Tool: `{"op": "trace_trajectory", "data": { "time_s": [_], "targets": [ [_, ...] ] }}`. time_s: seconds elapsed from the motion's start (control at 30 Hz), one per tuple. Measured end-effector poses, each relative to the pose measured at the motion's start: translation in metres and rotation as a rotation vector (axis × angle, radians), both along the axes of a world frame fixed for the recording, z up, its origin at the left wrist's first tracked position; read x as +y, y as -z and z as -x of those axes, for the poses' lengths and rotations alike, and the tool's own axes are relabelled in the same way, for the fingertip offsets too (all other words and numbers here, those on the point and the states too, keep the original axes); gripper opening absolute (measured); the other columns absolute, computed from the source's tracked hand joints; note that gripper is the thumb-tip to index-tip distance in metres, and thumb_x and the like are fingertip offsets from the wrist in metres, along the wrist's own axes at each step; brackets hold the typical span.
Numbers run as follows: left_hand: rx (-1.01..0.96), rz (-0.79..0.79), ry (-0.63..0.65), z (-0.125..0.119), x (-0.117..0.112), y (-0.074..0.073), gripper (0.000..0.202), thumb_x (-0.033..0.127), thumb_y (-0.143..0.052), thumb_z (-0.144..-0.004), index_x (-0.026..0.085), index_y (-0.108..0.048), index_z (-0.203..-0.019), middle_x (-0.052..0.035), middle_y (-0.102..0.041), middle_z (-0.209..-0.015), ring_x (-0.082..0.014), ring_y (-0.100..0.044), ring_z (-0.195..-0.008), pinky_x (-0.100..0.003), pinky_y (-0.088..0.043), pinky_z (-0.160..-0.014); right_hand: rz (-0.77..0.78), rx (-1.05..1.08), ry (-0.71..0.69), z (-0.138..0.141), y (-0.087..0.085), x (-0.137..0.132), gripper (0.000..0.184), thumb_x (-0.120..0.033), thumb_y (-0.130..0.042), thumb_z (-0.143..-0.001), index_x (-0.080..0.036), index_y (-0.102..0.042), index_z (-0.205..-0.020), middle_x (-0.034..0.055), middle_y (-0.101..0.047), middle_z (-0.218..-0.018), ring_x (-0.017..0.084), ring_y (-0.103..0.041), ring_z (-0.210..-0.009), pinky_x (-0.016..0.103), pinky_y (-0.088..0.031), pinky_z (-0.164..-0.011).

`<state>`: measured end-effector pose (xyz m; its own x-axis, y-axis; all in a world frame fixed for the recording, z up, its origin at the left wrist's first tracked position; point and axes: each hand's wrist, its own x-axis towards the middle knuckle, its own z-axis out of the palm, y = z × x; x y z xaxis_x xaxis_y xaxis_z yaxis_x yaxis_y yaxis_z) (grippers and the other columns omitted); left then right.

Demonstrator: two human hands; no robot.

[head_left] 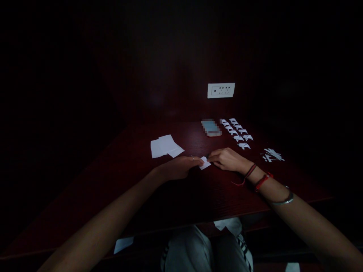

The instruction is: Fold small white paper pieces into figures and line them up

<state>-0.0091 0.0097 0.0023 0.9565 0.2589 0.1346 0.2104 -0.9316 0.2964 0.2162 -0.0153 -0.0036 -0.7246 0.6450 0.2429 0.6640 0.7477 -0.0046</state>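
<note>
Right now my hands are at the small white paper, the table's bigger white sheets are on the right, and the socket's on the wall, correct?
Not quite: the head view shows those bigger white sheets on the left. The rest holds: your left hand and right hand are at the small white paper, the socket on the wall.

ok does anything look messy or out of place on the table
The white strips right of the right hand stand out: they lie in a loose, crisscrossed scatter, while the folded papers nearby lie in neat rows.
</note>
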Motion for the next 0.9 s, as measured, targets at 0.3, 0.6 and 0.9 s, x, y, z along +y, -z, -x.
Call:
{"op": "trace_trajectory", "data": {
  "time_s": [0.3, 0.6, 0.9],
  "targets": [
    [0.003, -0.054, -0.036, 0.004, -0.003, -0.001, 0.055, -0.008, -0.032, -0.062, 0.018, -0.042, -0.109, -0.0039, -0.046, -0.109, -0.0128, -0.045, -0.098, -0.024, -0.035, -0.083, -0.038, 0.130, 0.096, -0.007, 0.001, -0.003, 0.031, -0.012, -0.039, -0.076, -0.017, -0.056, -0.102, 0.0053, -0.057, -0.093, 0.014, -0.054, -0.082, 0.027, -0.041, -0.073],
    [0.097, -0.348, -0.121, 0.001, -0.003, 0.001, 0.046, 0.000, -0.037, -0.072, 0.023, -0.046, -0.110, -0.0002, -0.050, -0.110, -0.0162, -0.041, -0.102, -0.030, -0.028, -0.085, 0.050, 0.198, 0.062, -0.008, 0.003, 0.005, 0.028, -0.014, -0.042, -0.076, -0.016, -0.058, -0.099, 0.0055, -0.056, -0.094, 0.014, -0.053, -0.084, 0.028, -0.042, -0.078],
    [0.110, -0.338, -0.127, -0.002, -0.016, 0.004, 0.048, 0.002, -0.036, -0.075, 0.021, -0.035, -0.118, -0.0032, -0.036, -0.124, -0.0146, -0.044, -0.101, -0.026, -0.033, -0.083, 0.153, 0.322, 0.104, -0.010, 0.004, 0.009, 0.025, -0.018, -0.044, -0.078, -0.016, -0.059, -0.097, 0.0054, -0.059, -0.088, 0.013, -0.053, -0.079, 0.026, -0.041, -0.073]
  ]
}}
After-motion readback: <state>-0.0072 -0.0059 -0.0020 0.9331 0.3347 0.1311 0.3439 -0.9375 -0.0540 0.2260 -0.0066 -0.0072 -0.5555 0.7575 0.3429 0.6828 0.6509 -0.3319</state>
